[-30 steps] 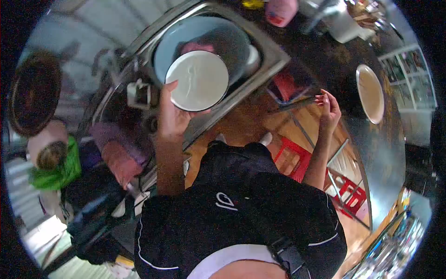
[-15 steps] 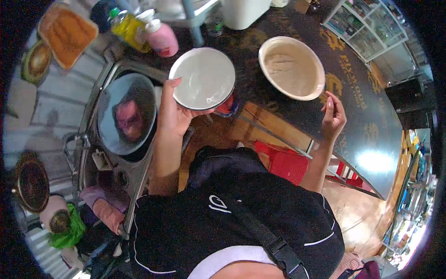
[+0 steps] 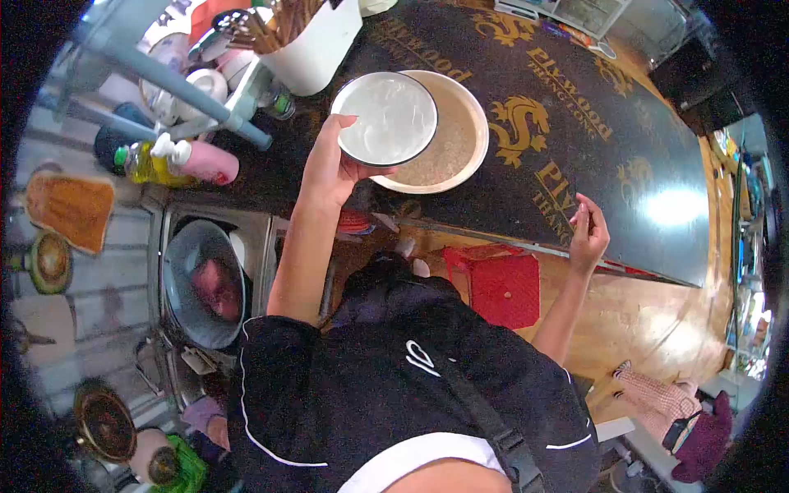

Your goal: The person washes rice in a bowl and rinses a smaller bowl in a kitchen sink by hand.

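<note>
My left hand [image 3: 330, 168] grips a white bowl [image 3: 385, 119] with a dark rim, thumb over the edge and fingers beneath. The inside of this bowl looks glossy. It overlaps the left part of a larger cream basin [image 3: 482, 135] on the dark plywood table. Beige, speckled contents [image 3: 444, 156] show in the basin. To the right, my right hand [image 3: 590, 234] hovers by the table's front edge, its fingers loosely curled and slightly apart, with nothing visible in them.
A sink at left holds a grey basin [image 3: 182, 304] with something pinkish inside. Behind it stand a pink pump bottle [image 3: 212, 162] and a yellow bottle [image 3: 152, 167]. A white utensil holder [image 3: 316, 53] stands at the back, beside a rack [image 3: 164, 78]. Below the table is a red stool [image 3: 505, 287].
The view has swung to the right. My left hand has brought the white bowl over the cream basin's left side. My right hand, at the basin's rim before, is now away from it.
</note>
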### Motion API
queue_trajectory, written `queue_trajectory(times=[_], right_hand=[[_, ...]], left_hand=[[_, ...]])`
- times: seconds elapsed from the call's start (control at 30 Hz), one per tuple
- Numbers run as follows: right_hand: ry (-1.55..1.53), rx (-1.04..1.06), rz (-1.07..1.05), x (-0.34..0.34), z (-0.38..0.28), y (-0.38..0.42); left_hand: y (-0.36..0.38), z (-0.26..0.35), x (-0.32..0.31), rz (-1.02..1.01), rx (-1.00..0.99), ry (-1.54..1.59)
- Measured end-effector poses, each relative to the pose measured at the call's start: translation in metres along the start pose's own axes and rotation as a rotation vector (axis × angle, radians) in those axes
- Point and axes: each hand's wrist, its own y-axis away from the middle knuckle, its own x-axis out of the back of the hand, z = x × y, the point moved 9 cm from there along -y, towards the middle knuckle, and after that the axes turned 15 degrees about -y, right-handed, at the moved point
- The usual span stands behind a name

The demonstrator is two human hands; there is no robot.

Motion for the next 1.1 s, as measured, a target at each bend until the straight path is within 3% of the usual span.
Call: queue_trajectory(times=[0.1,0.33,0.43,0.5,0.57,0.63,0.8,0.87,1.03,1.1], right_hand=[[0.107,-0.037,0.022,0.012,-0.001,0.006],[0.048,-0.044,0.073,0.004,-0.016,-0.004],[0.084,0.031,-0.058,-0.042,-0.049,-0.024],[0.101,0.170,-0.276,-0.093,-0.083,-0.033],[0.072,0.328,-0.462,-0.140,-0.107,-0.035],[0.070,0.462,-0.632,-0.179,-0.120,-0.031],[0.109,0.505,-0.867,-0.254,-0.112,-0.026],[0.173,0.499,-1.005,-0.281,-0.103,-0.019],[0.366,0.435,-0.954,-0.305,-0.068,-0.017],[0.581,0.694,-0.886,-0.307,-0.067,-0.008]], left_hand=[[-0.023,-0.002,-0.007,-0.041,0.029,-0.047],[-0.060,-0.002,-0.007,-0.012,0.042,-0.196],[-0.075,0.007,-0.008,0.007,-0.085,-0.316],[-0.073,0.003,-0.011,0.002,0.006,-0.272],[-0.084,0.011,-0.010,-0.001,-0.173,-0.434],[-0.084,0.016,-0.012,-0.011,-0.219,-0.430],[-0.085,0.022,-0.015,-0.069,-0.348,-0.452],[-0.079,0.035,-0.017,-0.030,-0.541,-0.723],[-0.053,0.057,-0.026,0.095,-0.717,-1.129],[-0.034,0.066,-0.042,0.105,-0.944,-1.286]])
